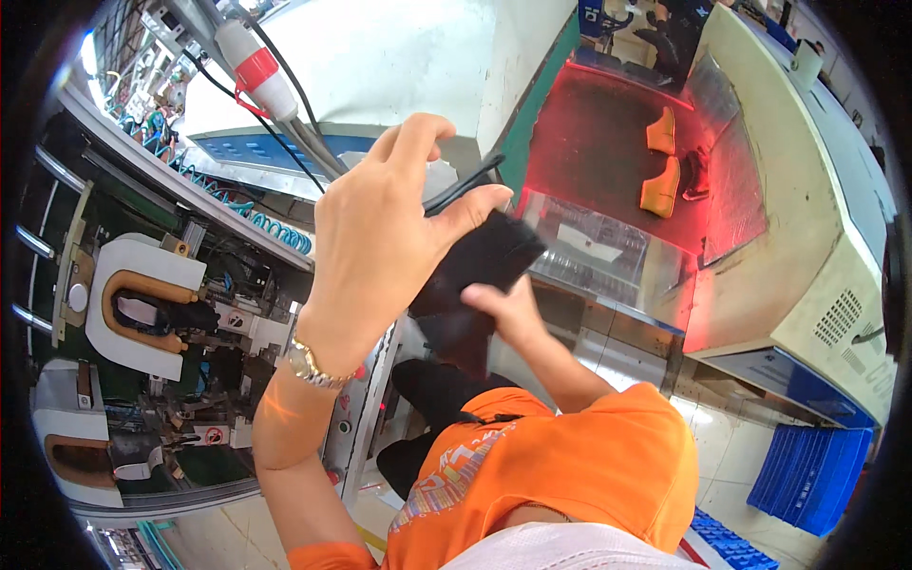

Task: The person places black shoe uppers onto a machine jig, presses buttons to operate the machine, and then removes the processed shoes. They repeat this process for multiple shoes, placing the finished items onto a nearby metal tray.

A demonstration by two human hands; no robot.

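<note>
A black shoe upper (480, 261), soft and partly blurred, hangs in front of me between my two hands. My left hand (375, 223), with a metal watch at the wrist, is closed on its top edge, the thumb lying along a thin dark rim. Lower down, my right hand (508, 312) grips the upper's near side, thumb across the black surface; its other fingers are hidden behind the material. The upper's lower end is smeared by motion.
At left stands a machine with a U-shaped padded clamp (142, 299) around a dark piece. Ahead right, a red-lit conveyor (598, 152) carries orange boot-shaped pieces (660, 185) into a beige housing (798, 209). Blue crates (807, 475) stand at lower right. A pole-mounted white-and-red connector (256, 71) hangs upper left.
</note>
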